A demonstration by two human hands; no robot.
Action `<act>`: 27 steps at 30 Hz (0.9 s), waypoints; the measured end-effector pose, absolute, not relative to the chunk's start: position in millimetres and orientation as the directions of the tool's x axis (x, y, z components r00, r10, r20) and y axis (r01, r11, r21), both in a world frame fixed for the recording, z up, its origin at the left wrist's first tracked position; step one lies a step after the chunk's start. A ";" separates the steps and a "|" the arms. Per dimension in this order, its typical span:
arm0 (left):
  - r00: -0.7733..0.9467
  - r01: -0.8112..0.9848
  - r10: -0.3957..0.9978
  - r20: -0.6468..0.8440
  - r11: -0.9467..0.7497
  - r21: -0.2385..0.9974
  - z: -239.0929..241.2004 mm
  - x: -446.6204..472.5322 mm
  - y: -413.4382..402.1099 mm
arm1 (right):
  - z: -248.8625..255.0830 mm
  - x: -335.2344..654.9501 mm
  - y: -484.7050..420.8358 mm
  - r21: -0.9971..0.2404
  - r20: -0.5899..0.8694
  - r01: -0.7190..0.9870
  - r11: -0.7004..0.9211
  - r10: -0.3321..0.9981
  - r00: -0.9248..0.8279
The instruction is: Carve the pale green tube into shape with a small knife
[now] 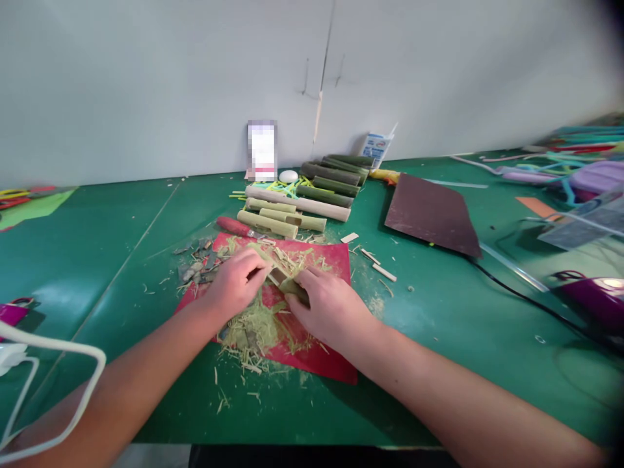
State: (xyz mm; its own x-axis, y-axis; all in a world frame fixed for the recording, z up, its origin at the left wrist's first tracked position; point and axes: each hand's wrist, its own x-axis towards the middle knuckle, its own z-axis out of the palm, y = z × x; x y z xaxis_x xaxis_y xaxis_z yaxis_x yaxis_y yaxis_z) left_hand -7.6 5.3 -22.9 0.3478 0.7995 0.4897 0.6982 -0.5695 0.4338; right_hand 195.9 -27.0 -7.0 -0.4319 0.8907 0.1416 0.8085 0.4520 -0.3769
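On a red sheet [336, 260] covered with shavings, I hold a short pale-green bamboo tube [290, 286] with a rectangular slot cut in its side. My right hand [331, 302] is closed around its near right end. My left hand [236, 276] is closed at the far left end, with thumb and finger pinched by the slot; whether a small tool is also in those fingers is hidden. A red-handled carving tool [234, 226] lies just beyond the sheet. Several slotted bamboo pieces [267, 223] rest behind it.
Dark green bamboo tubes [331, 173] lie farther back, near a phone-like upright screen [262, 151] and a white-blue packet [375, 148]. A brown board [431, 211] is at the right, with a black cable [521, 292]. A white bent frame [100, 357] crosses the lower left.
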 end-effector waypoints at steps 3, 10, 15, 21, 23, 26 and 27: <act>0.328 0.706 0.785 0.525 -0.573 0.416 -21.9 -6.7 5.0 | -7.2 196.5 -27.7 -0.386 0.148 0.806 0.449 0.893 -0.426; 0.352 0.699 0.784 0.511 -0.583 0.414 -21.2 -0.6 -1.8 | -8.5 195.6 -27.9 -0.392 0.168 0.805 0.444 0.895 -0.412; 0.375 0.684 0.780 0.501 -0.597 0.419 -22.2 -1.9 -0.5 | -8.8 195.2 -28.3 -0.391 0.155 0.810 0.437 0.899 -0.410; 0.396 0.688 0.778 0.487 -0.603 0.404 -20.4 1.0 -2.3 | -9.2 194.9 -29.0 -0.394 0.155 0.804 0.446 0.894 -0.421; 0.380 0.699 0.773 0.508 -0.599 0.391 -19.7 2.1 -2.9 | -9.0 195.0 -28.8 -0.398 0.156 0.805 0.441 0.897 -0.414; 0.399 0.681 0.774 0.491 -0.609 0.407 -19.5 2.5 -3.7 | -8.5 194.6 -28.8 -0.406 0.151 0.803 0.437 0.898 -0.413; 0.394 0.683 0.775 0.494 -0.607 0.407 -19.5 2.5 -4.0 | -8.4 194.3 -28.9 -0.405 0.153 0.801 0.441 0.896 -0.416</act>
